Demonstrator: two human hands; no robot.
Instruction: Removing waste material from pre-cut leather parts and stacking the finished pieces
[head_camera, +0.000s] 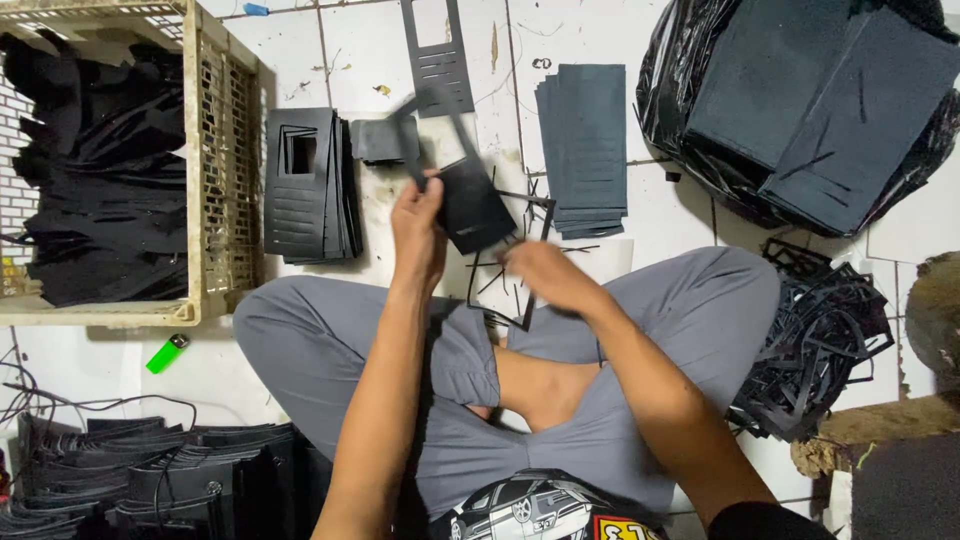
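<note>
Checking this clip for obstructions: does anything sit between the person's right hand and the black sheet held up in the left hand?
Nothing visible does. The left hand holds the black sheet up over the tiled floor; the right hand is just beside its lower edge. Only thin black offcut strips lie on the floor beneath them.

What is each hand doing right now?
Left hand: closed on a black die-cut sheet.
Right hand: motion-blurred; grip cannot be told.
</note>
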